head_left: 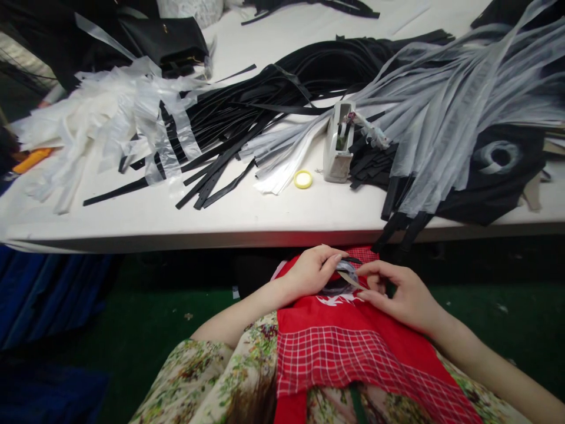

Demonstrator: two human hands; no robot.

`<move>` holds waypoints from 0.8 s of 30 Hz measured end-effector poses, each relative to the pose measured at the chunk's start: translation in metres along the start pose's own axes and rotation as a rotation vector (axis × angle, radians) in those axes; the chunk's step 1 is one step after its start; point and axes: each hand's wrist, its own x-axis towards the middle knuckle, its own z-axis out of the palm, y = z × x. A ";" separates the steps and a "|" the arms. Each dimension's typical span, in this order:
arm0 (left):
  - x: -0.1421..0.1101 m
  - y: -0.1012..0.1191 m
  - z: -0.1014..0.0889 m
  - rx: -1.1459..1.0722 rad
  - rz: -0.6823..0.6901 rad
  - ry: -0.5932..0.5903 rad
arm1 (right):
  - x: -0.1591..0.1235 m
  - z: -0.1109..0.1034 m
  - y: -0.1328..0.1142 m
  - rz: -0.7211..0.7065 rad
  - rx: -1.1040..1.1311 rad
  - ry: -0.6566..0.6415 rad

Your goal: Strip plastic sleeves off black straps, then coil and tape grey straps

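My left hand (314,270) is closed around the upper left side of a grey, translucent coiled strip (338,287), held over the lap just below the table edge. A narrow beige strip end (352,281) leads from the coil to my right hand (399,292), whose thumb and finger pinch at its tip. A small black strip (352,259) pokes out by the left fingertips. Behind both hands is a red apron (318,330) with checked panels. The left fingers partly hide the coil.
On the white table (212,215) lie black strips (247,126), long translucent strips (459,100) and a white strip pile (88,118). A tape dispenser (332,162), yellow ring (303,179) and another coil (498,157) are there too. Some strips overhang the front edge.
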 end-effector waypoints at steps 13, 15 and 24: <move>0.000 0.007 -0.005 -0.018 0.125 -0.057 | 0.010 -0.004 -0.002 -0.145 -0.182 0.120; 0.000 0.010 -0.004 0.003 0.171 -0.086 | 0.017 -0.003 -0.003 -0.204 -0.285 0.225; 0.001 -0.014 0.008 -0.132 -0.171 0.017 | 0.021 -0.007 -0.004 -0.282 -0.216 0.146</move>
